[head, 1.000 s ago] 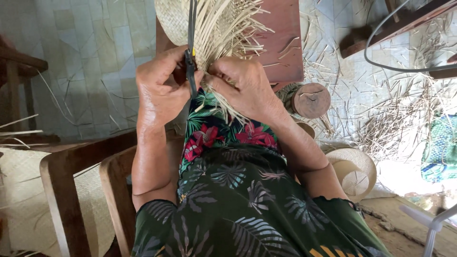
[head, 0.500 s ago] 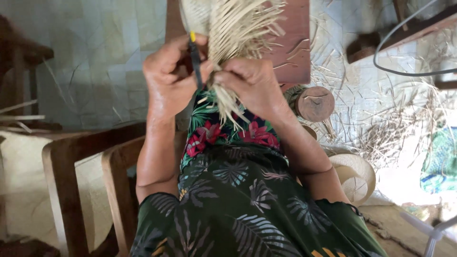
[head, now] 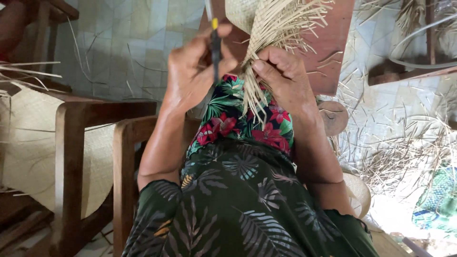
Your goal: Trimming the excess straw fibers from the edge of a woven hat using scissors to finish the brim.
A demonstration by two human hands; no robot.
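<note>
Unfinished woven straw hat point(head: 240, 12), loose strands point(head: 266, 52) hanging over the lap: right hand point(head: 285, 78) pinches those strands bunched just below the hat, steadying them; beside it, left hand point(head: 193, 76) clasps a dark scissor-like tool point(head: 215, 43); wooden board point(head: 328, 52) behind.

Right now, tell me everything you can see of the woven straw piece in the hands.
The woven straw piece is pale tan, tightly plaited at its top left, where the frame cuts it off, and fraying into long loose strands. It lies over a reddish-brown board. The right hand pinches a bundle of strands that hangs down; the left hand touches its edge.
</note>
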